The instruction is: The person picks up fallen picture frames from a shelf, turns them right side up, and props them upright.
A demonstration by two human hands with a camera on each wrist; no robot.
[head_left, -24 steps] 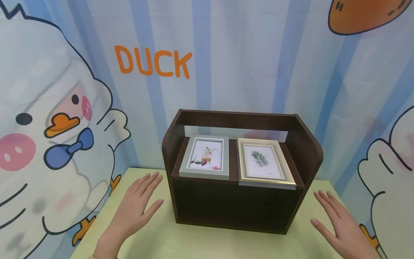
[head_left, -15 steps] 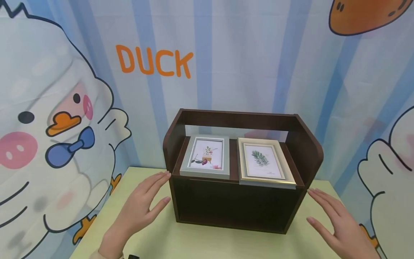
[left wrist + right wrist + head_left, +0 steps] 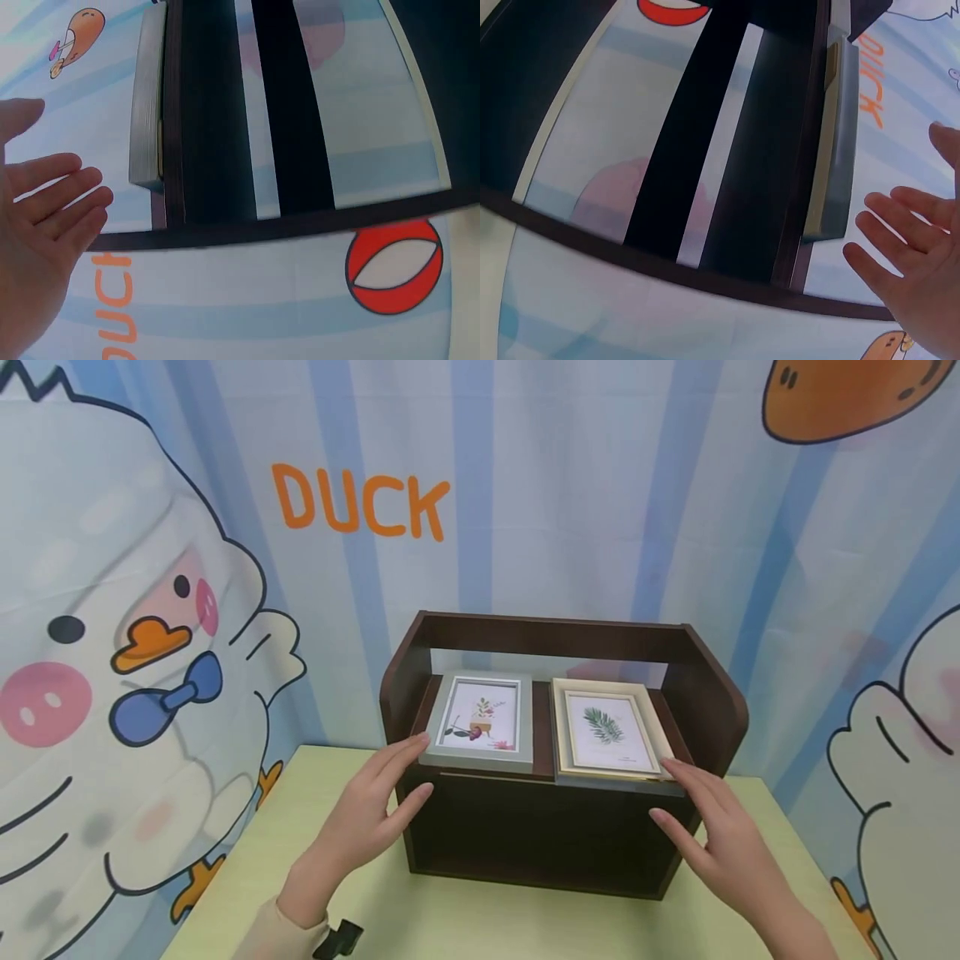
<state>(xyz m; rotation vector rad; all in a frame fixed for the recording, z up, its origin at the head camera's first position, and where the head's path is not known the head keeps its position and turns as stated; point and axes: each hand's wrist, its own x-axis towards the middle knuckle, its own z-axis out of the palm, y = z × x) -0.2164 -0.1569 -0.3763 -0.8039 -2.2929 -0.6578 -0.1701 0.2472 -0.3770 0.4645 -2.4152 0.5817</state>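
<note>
Two picture frames lie side by side on the top of a dark brown wooden shelf (image 3: pixel 540 839). The grey frame (image 3: pixel 480 720) on the left holds a print of a potted plant and flowers. Its gold-edged neighbour (image 3: pixel 607 733) shows a green leaf. At the grey frame's front left corner are the fingertips of my left hand (image 3: pixel 367 814), fingers extended and thumb apart. My right hand (image 3: pixel 723 843), also with straight fingers, has its fingertips right at the gold-edged frame's front right corner. Both wrist views show the hands close to the frame edges, gripping nothing.
The shelf stands on a pale green table (image 3: pixel 465 927). Its raised side panels (image 3: pixel 708 710) and back rail (image 3: pixel 555 635) border the frames. Behind hangs a blue striped curtain (image 3: pixel 570 485) printed with ducks. A small black piece (image 3: pixel 339 939) sits by the left sleeve.
Both hands have moved inward from either side of the shelf to the outer front corners of the frames. The frames and shelf stay where they were.
</note>
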